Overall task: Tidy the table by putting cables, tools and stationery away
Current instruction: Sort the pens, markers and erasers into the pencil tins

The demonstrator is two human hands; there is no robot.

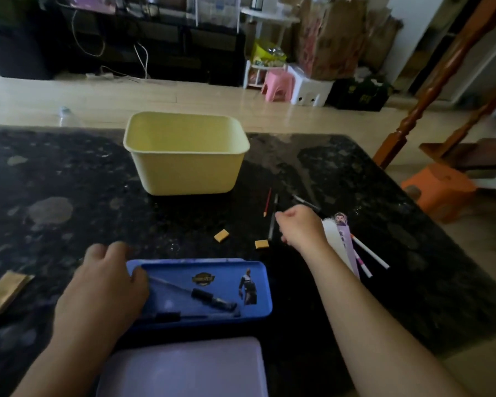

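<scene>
An open blue pencil case point(249, 282) lies near the table's front edge, with dark pens inside it. My left hand point(106, 282) grips its left end, thumb inside the rim. My right hand point(301, 227) hovers with curled fingers over a black pen point(272, 227); whether it pinches that pen is unclear. Just beyond lie a red pencil point(267, 202) and another black pen point(305, 202). Two orange erasers point(221, 235) point(261, 244) sit between case and pens. White markers point(370, 252) and a purple bookmark point(345, 239) lie to the right.
An empty yellow bin point(184, 173) stands at the middle of the dark stone table point(55, 181). The lilac lid point(184, 368) of the case lies at the front edge. A tan packet point(3, 293) sits at the left. An orange stool point(438, 187) stands beside the table.
</scene>
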